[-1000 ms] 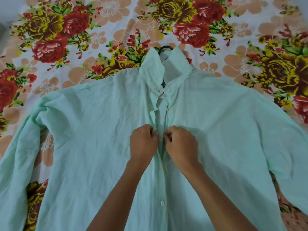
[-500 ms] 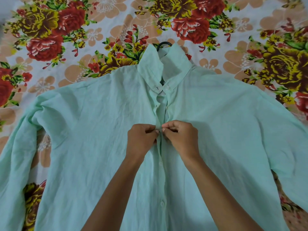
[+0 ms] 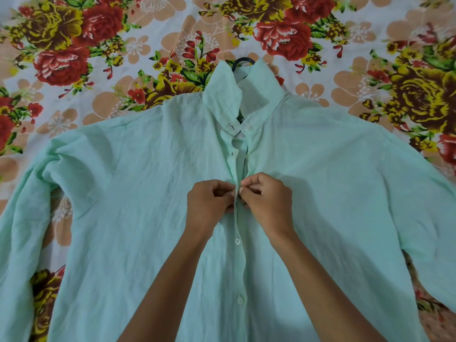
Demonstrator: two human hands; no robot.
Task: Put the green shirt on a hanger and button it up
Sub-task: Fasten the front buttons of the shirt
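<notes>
You are pinching the placket of the green shirt (image 3: 123, 193), lying face-up on the floral bed (image 3: 74, 45), hanger (image 3: 243, 61) hook showing past the collar: left hand (image 3: 209, 206) and right hand (image 3: 269, 201) fingers are meeting mid-chest; the placket is running away from you, open buttonholes lying beyond both hands equally

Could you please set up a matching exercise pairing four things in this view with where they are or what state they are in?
Things:
1. hanger hook
2. collar button
3. left hand
4. floral bedsheet

Places or states:
A. pinching the placket's left edge
B. spread beneath the green shirt
C. undone
D. poking out above the collar

Pairs: 1-D, 2-C, 3-A, 4-B
</notes>
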